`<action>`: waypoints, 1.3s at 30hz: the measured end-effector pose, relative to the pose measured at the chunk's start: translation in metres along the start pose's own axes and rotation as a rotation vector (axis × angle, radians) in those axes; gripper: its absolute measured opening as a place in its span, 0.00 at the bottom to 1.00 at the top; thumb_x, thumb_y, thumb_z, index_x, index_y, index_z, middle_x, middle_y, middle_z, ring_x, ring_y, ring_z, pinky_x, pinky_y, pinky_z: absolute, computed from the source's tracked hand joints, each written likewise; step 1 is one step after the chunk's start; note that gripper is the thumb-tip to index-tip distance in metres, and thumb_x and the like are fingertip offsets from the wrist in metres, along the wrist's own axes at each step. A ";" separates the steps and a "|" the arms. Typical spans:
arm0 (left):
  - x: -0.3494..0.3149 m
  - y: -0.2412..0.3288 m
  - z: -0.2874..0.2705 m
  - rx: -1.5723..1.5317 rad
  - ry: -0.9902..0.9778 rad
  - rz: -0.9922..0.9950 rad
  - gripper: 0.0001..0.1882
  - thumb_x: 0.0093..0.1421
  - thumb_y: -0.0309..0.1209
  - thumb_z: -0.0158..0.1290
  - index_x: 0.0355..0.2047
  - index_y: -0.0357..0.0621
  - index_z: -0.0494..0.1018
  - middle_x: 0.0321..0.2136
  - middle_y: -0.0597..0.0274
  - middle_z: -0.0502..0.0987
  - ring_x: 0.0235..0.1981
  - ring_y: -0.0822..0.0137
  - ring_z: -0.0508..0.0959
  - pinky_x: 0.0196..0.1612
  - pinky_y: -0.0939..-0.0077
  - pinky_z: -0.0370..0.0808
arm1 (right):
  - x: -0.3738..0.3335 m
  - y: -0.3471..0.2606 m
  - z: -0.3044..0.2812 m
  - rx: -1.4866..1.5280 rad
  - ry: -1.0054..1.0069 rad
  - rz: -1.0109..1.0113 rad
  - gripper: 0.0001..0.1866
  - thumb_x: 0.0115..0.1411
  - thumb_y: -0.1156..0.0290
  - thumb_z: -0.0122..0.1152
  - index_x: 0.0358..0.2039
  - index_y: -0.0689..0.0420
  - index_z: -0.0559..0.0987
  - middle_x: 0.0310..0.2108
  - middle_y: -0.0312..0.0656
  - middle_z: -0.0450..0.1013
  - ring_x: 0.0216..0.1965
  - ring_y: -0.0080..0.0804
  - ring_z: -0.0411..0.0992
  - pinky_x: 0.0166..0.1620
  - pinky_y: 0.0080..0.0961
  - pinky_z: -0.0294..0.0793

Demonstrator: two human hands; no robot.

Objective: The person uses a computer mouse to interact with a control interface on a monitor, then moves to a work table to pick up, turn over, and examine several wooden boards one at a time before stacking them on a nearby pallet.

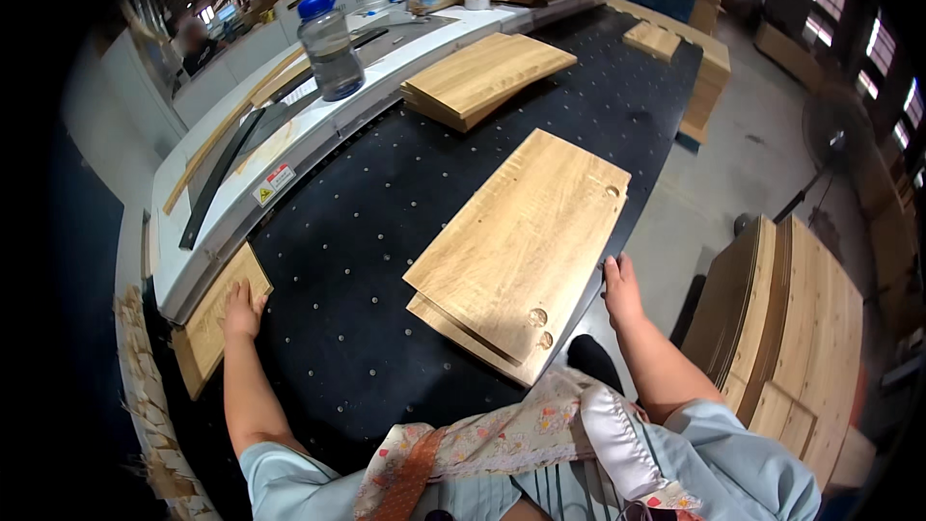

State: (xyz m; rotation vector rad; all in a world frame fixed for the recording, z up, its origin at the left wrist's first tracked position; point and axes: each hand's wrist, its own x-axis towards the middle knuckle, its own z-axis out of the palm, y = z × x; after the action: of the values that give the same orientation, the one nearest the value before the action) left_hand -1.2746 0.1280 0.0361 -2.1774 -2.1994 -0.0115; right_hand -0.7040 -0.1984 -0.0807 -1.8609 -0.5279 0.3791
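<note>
bottle (331, 53) on ledge (227, 222) | left fingers (237, 301) spread on board (206, 330) | right fingers (626, 275) parted beside table (333, 270)

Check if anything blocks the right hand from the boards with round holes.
Nothing visible does: the right hand is at the right edge of the black table, beside the boards with round holes, with no object in between.

My left grip (243, 311) is palm-down over the left end of the counter (328, 328), fingers loosely spread, thumb out toward the right. My left forearm (253, 391) is bare, runs nearly straight forward over the counter. My right grip (620, 291) is at the counter's right edge, fingers extended; can't tell if touching. My right forearm (666, 357) angles in from outside that edge. Arms set wide.
</note>
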 end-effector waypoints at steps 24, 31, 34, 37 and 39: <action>-0.300 0.306 -0.048 -1.674 -0.160 -0.167 0.25 0.59 0.21 0.44 0.58 0.34 0.57 0.50 0.53 0.69 0.50 0.65 0.70 0.55 0.73 0.64 | 0.151 -0.149 -0.067 -0.458 -0.770 -0.504 0.24 0.52 0.55 0.61 0.39 0.64 0.72 0.35 0.57 0.73 0.40 0.53 0.71 0.43 0.39 0.70; -0.280 0.305 -0.049 -1.628 -0.289 -0.140 0.29 0.55 0.12 0.43 0.59 0.33 0.56 0.53 0.50 0.68 0.53 0.63 0.70 0.55 0.71 0.66 | 0.101 -0.068 -0.164 0.208 -0.957 0.132 0.22 0.50 0.68 0.66 0.43 0.65 0.71 0.29 0.40 0.73 0.31 0.27 0.72 0.35 0.26 0.73; -0.271 0.323 -0.045 -1.645 -0.369 -0.081 0.32 0.54 0.11 0.44 0.61 0.32 0.52 0.55 0.50 0.65 0.55 0.62 0.68 0.56 0.72 0.64 | 0.103 -0.067 -0.172 0.639 -1.045 0.462 0.24 0.53 0.74 0.60 0.50 0.69 0.67 0.38 0.44 0.73 0.37 0.31 0.73 0.39 0.26 0.74; -0.256 0.332 -0.044 -1.581 -0.409 -0.033 0.35 0.53 0.12 0.47 0.61 0.32 0.50 0.56 0.49 0.64 0.55 0.62 0.67 0.56 0.71 0.64 | 0.102 -0.078 -0.172 0.924 -1.074 0.522 0.24 0.54 0.79 0.55 0.52 0.69 0.64 0.44 0.47 0.71 0.43 0.35 0.72 0.45 0.29 0.73; -0.255 0.330 -0.048 -1.556 -0.435 0.010 0.35 0.52 0.19 0.53 0.60 0.31 0.53 0.54 0.51 0.67 0.54 0.62 0.68 0.56 0.71 0.65 | 0.101 -0.086 -0.170 0.968 -1.070 0.405 0.26 0.52 0.79 0.55 0.53 0.68 0.64 0.47 0.48 0.70 0.46 0.36 0.71 0.49 0.30 0.70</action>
State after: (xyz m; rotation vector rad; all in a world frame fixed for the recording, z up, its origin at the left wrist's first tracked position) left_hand -0.9414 -0.1247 0.0651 -2.8524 -2.7602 -2.0303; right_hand -0.5486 -0.2561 0.0567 -0.6832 -0.4998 1.6144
